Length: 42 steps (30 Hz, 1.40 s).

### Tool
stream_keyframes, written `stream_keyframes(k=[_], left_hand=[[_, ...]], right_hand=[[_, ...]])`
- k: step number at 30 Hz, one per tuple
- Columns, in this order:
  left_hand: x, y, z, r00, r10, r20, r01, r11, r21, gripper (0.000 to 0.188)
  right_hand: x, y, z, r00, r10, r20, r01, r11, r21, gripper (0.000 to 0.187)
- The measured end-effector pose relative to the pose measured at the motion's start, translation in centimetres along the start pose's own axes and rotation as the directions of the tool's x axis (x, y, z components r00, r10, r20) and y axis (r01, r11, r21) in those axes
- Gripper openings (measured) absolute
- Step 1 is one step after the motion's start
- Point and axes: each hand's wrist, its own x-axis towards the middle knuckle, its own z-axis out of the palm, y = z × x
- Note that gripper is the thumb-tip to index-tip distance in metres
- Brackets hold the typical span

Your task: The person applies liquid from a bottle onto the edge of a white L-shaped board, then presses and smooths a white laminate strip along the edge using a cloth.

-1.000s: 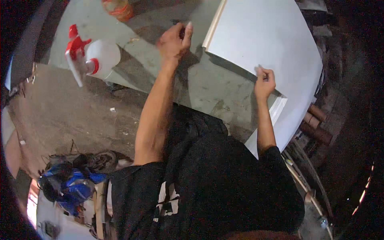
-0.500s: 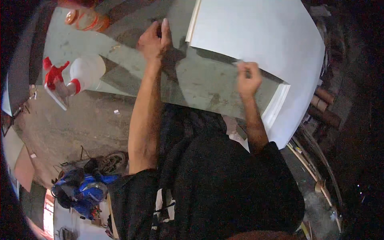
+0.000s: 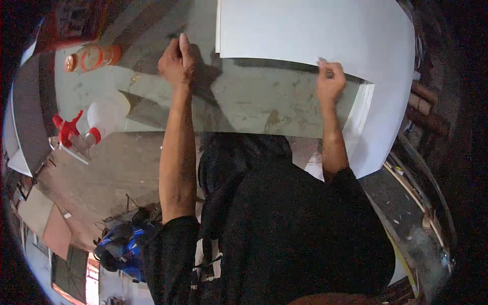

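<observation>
My left hand (image 3: 176,63) is closed over the greenish tabletop (image 3: 254,99), left of a large white sheet (image 3: 305,30). Its fingers curl in and the thumb points away from me; what they hold, if anything, is hidden. My right hand (image 3: 331,84) pinches a small greyish piece (image 3: 321,61), too small to name, at the sheet's near edge. A rectangular gap there exposes the tabletop, with a white strip (image 3: 360,108) along its right side. A dark shadow lies under the sheet's edge.
A white spray bottle with a red trigger head (image 3: 104,117) lies at the table's left edge. Beyond it is a clear bottle with orange bands (image 3: 96,57). Blue and black gear (image 3: 124,249) is on the floor at lower left, and brown rolls (image 3: 424,99) are past the right edge.
My right hand has moved rightward along the sheet's near edge, still pinching the small piece. My left hand stays beside the sheet, closed. The whole view has shifted.
</observation>
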Motion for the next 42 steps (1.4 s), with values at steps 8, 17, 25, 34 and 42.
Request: stream_keyframes(k=[8,17,25,34,42], left_hand=[[0.2,1.6,0.2,1.0,-0.003,-0.001,0.003,1.0,0.013,0.051],[-0.2,1.2,0.1,0.999,-0.04,-0.002,0.04,0.999,0.018,0.053],[0.2,0.8,-0.1,0.997,0.066,-0.046,-0.064,0.997,0.044,0.05],[0.1,1.1,-0.6,0.999,-0.024,0.03,0.024,0.999,0.026,0.041],[0.2,1.7,-0.2,0.999,0.048,-0.02,-0.046,0.996,0.073,0.039]], right_hand=[[-1.5,-6.2,3.8,0.983,-0.185,0.001,0.184,0.98,0.081,0.011],[-1.9,0.1,0.7,0.989,0.097,-0.107,-0.097,0.995,0.007,0.011],[-2.2,-17.5,8.6,0.923,-0.334,0.192,0.262,0.91,0.322,0.004],[4.9,-15.4,9.0,0.768,-0.482,0.422,0.403,0.876,0.267,0.004],[23.2,-10.9,14.7,0.95,-0.144,0.276,0.133,0.989,0.057,0.029]])
